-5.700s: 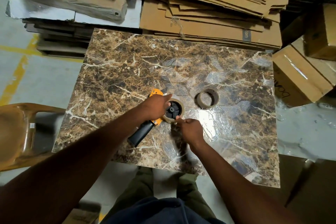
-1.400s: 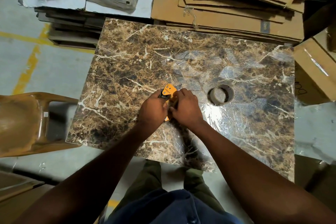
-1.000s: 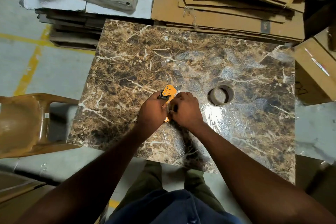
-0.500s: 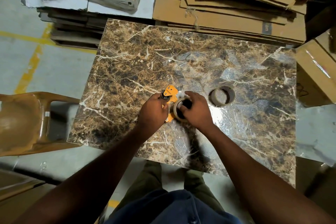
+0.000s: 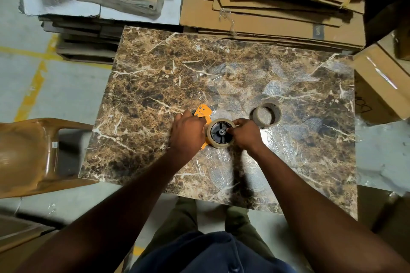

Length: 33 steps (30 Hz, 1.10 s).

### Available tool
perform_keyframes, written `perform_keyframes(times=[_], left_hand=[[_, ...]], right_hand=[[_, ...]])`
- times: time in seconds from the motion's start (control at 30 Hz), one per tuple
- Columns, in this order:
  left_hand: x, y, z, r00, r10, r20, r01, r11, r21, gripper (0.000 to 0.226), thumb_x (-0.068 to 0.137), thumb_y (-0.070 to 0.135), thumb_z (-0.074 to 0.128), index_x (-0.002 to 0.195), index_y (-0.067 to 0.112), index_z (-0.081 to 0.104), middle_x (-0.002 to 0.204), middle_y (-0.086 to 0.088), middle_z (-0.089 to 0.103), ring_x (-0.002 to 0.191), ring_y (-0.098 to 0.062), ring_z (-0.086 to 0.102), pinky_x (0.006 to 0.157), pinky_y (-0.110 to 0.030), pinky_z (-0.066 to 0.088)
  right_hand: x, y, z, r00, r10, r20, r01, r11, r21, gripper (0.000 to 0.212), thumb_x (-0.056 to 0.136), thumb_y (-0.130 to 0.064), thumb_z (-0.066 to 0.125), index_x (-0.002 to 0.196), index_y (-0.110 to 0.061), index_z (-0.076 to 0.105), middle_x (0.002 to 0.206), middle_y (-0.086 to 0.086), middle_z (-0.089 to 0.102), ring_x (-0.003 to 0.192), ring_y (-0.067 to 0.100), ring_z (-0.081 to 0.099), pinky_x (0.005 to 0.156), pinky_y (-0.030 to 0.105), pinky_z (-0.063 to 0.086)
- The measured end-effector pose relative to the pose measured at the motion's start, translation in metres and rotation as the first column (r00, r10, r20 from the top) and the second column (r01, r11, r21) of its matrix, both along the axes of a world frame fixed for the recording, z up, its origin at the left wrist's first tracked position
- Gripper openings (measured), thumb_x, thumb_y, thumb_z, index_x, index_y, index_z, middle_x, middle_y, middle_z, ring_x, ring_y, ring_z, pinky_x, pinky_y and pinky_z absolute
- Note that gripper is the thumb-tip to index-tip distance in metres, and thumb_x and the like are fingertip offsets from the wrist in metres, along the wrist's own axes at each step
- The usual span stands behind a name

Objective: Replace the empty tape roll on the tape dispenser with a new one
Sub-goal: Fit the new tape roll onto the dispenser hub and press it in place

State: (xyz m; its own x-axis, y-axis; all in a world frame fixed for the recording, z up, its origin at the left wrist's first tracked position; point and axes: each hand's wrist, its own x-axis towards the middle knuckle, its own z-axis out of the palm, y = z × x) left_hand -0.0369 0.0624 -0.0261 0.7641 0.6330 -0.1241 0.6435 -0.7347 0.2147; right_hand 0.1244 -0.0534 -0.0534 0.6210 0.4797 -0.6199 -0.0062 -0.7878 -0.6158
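Tabletop (image 5: 221, 68): marbled brown slab under clear film, carrying everything in play; cardboard stacks (image 5: 277, 2) banked up behind it.
Left hand (image 5: 188, 134): clamped down over the tape dispenser (image 5: 203, 113), pinning it flat – only the orange front plate peeks out past the knuckles.
Right hand (image 5: 245, 134): fingers curled round the right rim of the new tape roll (image 5: 220, 132), gripping it at the edge.
New tape roll: sits on the dispenser's black spoked hub, centre pin showing through the middle – looks seated or very nearly so.
Empty core (image 5: 265, 114): already off, standing alone on the tabletop just beyond the right hand, apart from the dispenser.
Step in hand: by my read, the swap itself is done; this is the settling of the new roll on the hub.
Next move: likely find the loose end of tape and lead it forward under the orange plate toward the cutter – whether the end is lifted yet, I cannot tell.
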Motion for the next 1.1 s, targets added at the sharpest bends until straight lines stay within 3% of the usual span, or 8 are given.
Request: perform_keyframes(times=[0.2,0.33,0.53,0.67,0.8,0.93,1.0,1.1], left_hand=[[-0.006,0.009,-0.016,0.996,0.089,0.017,-0.086,0.987,-0.136,0.028,0.092,0.021,0.056,0.111,0.025,0.077,0.079,-0.004,0.073,0.082,-0.028,0.061,0.095,-0.041,0.042],[-0.008,0.008,-0.022,0.995,0.026,0.091,0.006,0.944,-0.329,0.052,0.091,0.029,0.046,0.140,0.022,0.062,0.088,-0.007,0.075,0.073,-0.030,0.065,0.082,-0.042,0.056],[0.011,0.015,-0.010,0.983,-0.156,-0.095,0.101,0.897,-0.431,0.068,0.106,0.040,0.053,0.165,0.017,0.028,0.119,-0.016,0.073,0.102,-0.035,0.068,0.076,-0.033,0.044],[0.035,0.017,0.002,0.936,-0.231,-0.266,0.081,0.876,-0.476,0.065,0.107,0.036,0.048,0.166,0.023,0.023,0.152,-0.016,0.055,0.130,-0.038,0.057,0.097,-0.038,0.049],[0.056,0.005,0.003,0.898,-0.273,-0.344,0.051,0.844,-0.534,0.076,0.102,0.022,0.053,0.168,0.018,0.013,0.143,-0.019,0.061,0.116,-0.037,0.063,0.085,-0.040,0.055],[0.058,-0.003,-0.003,0.926,-0.179,-0.333,-0.010,0.868,-0.496,0.065,0.097,0.016,0.060,0.158,0.015,0.037,0.141,-0.020,0.061,0.121,-0.041,0.061,0.090,-0.041,0.053],[0.058,-0.007,-0.004,0.945,-0.120,-0.305,-0.052,0.865,-0.500,0.050,0.095,0.013,0.064,0.143,0.011,0.050,0.129,-0.021,0.065,0.114,-0.041,0.063,0.082,-0.041,0.051],[0.059,-0.011,-0.003,0.958,-0.060,-0.279,-0.092,0.861,-0.500,0.042,0.092,0.015,0.067,0.131,0.007,0.055,0.121,-0.021,0.067,0.109,-0.041,0.065,0.078,-0.041,0.050]], right_hand=[[0.007,0.006,0.004,0.997,0.031,-0.067,-0.032,0.999,-0.014,0.015,0.081,-0.015,0.085,0.091,-0.007,0.077,0.090,0.016,0.080,0.087,0.031,0.078,0.082,0.049,0.064],[0.014,0.003,-0.001,0.990,0.047,-0.134,-0.056,0.996,-0.064,0.033,0.073,-0.017,0.089,0.090,0.008,0.076,0.089,0.023,0.078,0.079,0.035,0.077,0.079,0.052,0.063],[0.012,0.008,0.003,0.988,0.098,-0.119,-0.110,0.989,-0.098,0.027,0.070,-0.010,0.080,0.082,0.013,0.070,0.069,0.013,0.065,0.066,0.020,0.056,0.060,0.038,0.045],[0.007,0.009,0.010,0.980,0.190,-0.062,-0.196,0.972,-0.133,0.017,0.071,-0.004,0.062,0.079,0.008,0.071,0.072,0.018,0.068,0.067,0.025,0.059,0.060,0.036,0.045],[0.003,0.009,0.015,0.966,0.258,-0.010,-0.257,0.953,-0.159,0.011,0.078,-0.002,0.060,0.079,0.002,0.071,0.076,0.016,0.069,0.071,0.027,0.060,0.058,0.028,0.043],[-0.005,0.006,0.017,0.964,0.264,0.042,-0.253,0.951,-0.177,0.009,0.079,-0.006,0.064,0.083,-0.003,0.072,0.084,0.016,0.073,0.082,0.033,0.069,0.061,0.030,0.048],[-0.008,0.005,0.018,0.966,0.237,0.100,-0.218,0.961,-0.172,0.018,0.081,-0.013,0.067,0.095,-0.003,0.073,0.096,0.019,0.076,0.093,0.036,0.071,0.073,0.036,0.055],[-0.012,0.006,0.023,0.966,0.201,0.166,-0.168,0.967,-0.193,0.026,0.082,-0.022,0.068,0.100,-0.003,0.069,0.104,0.020,0.074,0.097,0.038,0.071,0.071,0.034,0.051]])
